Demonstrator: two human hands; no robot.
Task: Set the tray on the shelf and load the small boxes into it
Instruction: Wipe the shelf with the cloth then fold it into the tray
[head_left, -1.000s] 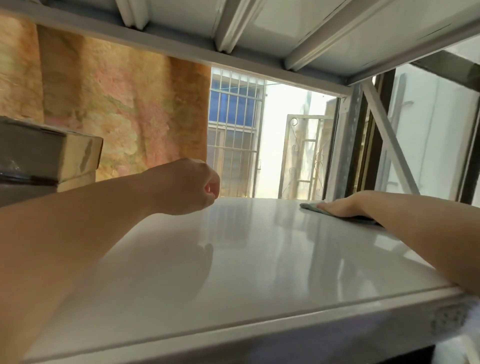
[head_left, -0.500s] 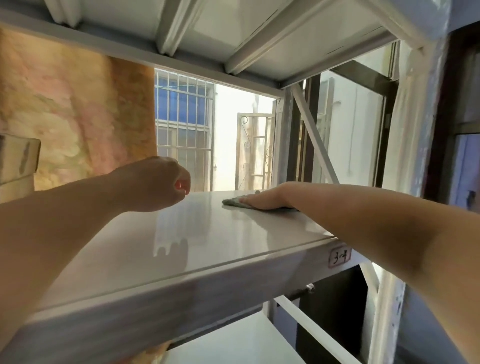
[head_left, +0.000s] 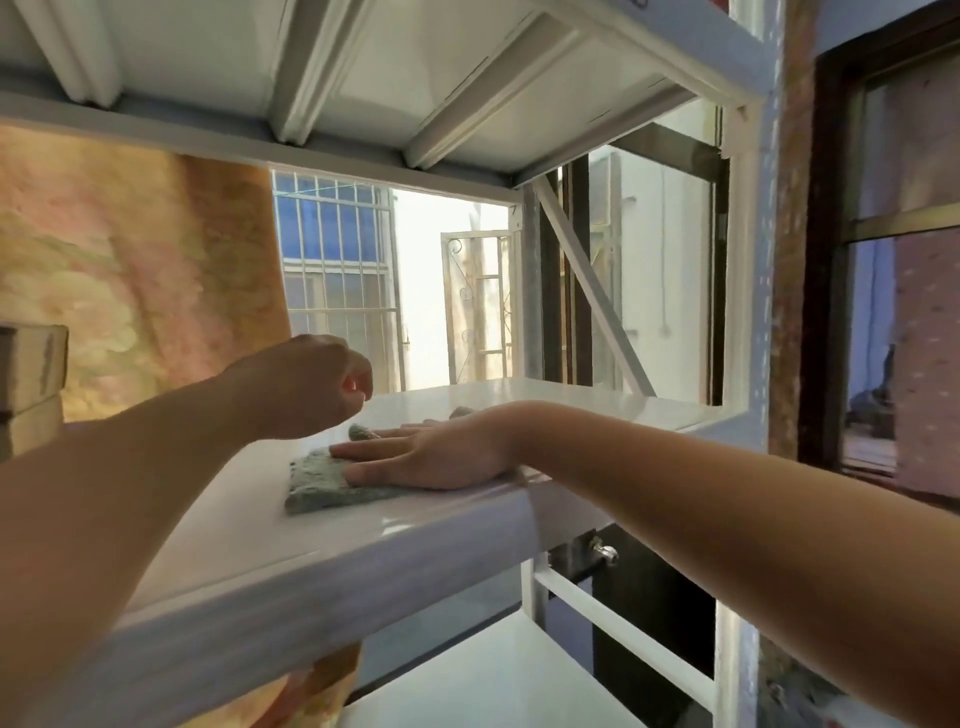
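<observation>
right grip (head_left: 431, 457): flat, fingers straight, pressing a cloth (head_left: 317, 483) onto the shelf (head_left: 249, 551) near its front edge.
left grip (head_left: 311, 387): curled, holding nothing, above the shelf.
boxes (head_left: 31, 374): stacked at the far left.
tray: not in view.
step: probably wiping the shelf; tray not yet set.
next: put the cloth aside, free both hands, fetch the tray.

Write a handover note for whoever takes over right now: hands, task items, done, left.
Right hand: flat, fingers straight, pressing a grey-green cloth onto the white shelf near its front edge.
Left hand: curled in a fist above the shelf, holding nothing.
Task items: no tray in view. Stacked cardboard boxes sit at the far left; I cannot tell whether these are the small boxes.
Done: nothing placed or loaded.
Left: set the tray on the shelf, then load the boxes.
</observation>
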